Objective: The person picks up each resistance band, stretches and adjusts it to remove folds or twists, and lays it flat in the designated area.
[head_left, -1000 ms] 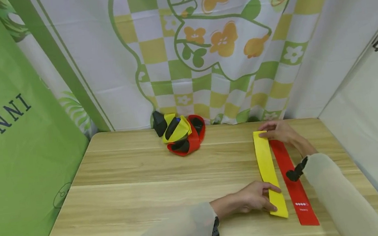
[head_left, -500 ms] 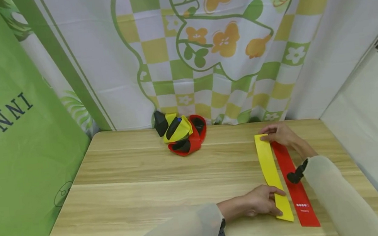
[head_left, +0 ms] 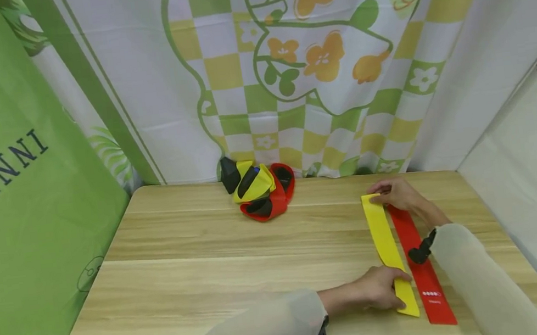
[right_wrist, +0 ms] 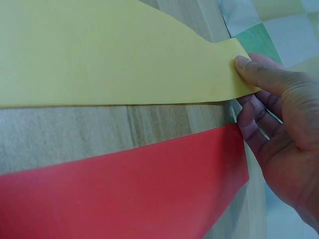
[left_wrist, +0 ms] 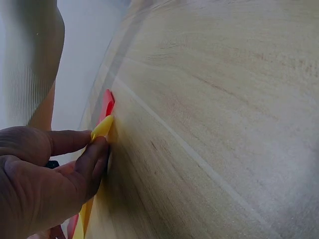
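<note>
A yellow band (head_left: 383, 240) lies lengthwise at the right part of the table, with a red band (head_left: 425, 282) beside it on the right, white print near its lower end. My left hand (head_left: 380, 288) pinches the yellow band near its lower end; in the left wrist view thumb and fingers of that hand (left_wrist: 47, 174) grip its edge. At the far end my right hand (head_left: 401, 196) pinches the yellow band's upper end. The right wrist view shows the thumb of this hand (right_wrist: 286, 114) on top of the yellow band (right_wrist: 124, 55), a curled finger near the red band's (right_wrist: 139, 184) end.
Folded yellow, red and black bands (head_left: 263, 193) form a pile at the table's back edge. The wooden table (head_left: 187, 287) meets a patterned curtain (head_left: 247, 70) at the back, a green cloth (head_left: 20, 218) on the left and a white panel (head_left: 536, 159) on the right.
My left hand and the yellow band's lower end have moved right and slightly toward the table's front, nearer the red band. My right hand keeps its pinch, slightly lower in view.
</note>
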Tool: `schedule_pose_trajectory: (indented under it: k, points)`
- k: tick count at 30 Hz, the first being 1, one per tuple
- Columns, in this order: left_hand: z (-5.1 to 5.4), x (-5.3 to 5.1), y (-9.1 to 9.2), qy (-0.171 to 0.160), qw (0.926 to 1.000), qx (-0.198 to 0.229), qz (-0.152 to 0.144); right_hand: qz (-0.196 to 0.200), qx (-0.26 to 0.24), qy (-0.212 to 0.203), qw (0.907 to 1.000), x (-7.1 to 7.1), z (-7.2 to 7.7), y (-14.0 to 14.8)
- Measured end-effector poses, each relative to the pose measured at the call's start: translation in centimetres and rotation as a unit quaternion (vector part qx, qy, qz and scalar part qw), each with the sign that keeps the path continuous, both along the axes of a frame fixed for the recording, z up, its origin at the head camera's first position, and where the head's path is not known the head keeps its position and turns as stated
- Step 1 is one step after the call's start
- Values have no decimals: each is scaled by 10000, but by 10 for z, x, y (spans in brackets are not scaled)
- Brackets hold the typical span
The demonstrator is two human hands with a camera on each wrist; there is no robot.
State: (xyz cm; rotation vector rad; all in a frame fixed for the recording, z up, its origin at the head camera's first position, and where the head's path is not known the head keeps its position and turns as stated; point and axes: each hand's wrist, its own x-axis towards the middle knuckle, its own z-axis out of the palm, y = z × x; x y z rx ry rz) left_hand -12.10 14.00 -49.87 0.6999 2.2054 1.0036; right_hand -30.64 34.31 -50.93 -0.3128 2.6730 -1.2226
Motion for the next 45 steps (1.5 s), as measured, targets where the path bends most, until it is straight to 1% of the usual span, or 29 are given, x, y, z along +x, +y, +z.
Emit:
schedule_pose_trajectory:
  k: [4,7,10,11,14,16,19,21,23,24,26,28,30,31,33,38,42,45]
  points:
    - [-1,0,-1,624,9971,-316,-305,23,76,49,10000,1,0,0]
    - [0,0,-4,1260,9894,-497,-514,32,186,144,9997,2,0,1]
    - [3,3,-7,1646,9829,-604,-570,57,262,254,9993,2,-1,2]
    - [4,3,-8,1725,9812,-628,-598,56,279,292,9992,2,-1,2]
    - [7,5,-8,1683,9812,-673,-656,47,316,349,9989,2,-1,2]
    - [8,6,-8,1510,9839,-667,-685,42,361,375,9986,3,-1,1]
    - [8,6,-8,1111,9895,-649,-655,26,401,363,9985,3,-1,1]
    - [8,6,-9,697,9935,-631,-638,12,413,342,9986,3,-1,1]
    - [9,6,-11,301,9953,-630,-664,9,422,342,9985,3,0,1]
    - [10,5,-13,159,9954,-642,-696,13,433,363,9984,3,0,1]
    - [12,4,-18,-24,9943,-688,-810,58,482,445,9978,3,0,1]
    - [14,2,-24,-16,9929,-707,-952,97,518,521,9973,2,0,1]
    - [15,-1,-31,166,9922,-697,-1023,148,507,560,9970,2,0,0]
    - [15,-2,-35,231,9923,-659,-1022,146,483,542,9973,1,0,-1]
    - [14,-6,-44,254,9939,-494,-949,130,421,483,9979,1,0,-2]
    - [11,-18,-68,330,9976,67,-609,209,287,457,9983,0,2,-9]
    - [7,-29,-91,706,9966,314,-273,353,277,610,9971,1,6,-21]
    - [5,-38,-110,1004,9939,454,51,408,290,783,9957,1,9,-33]
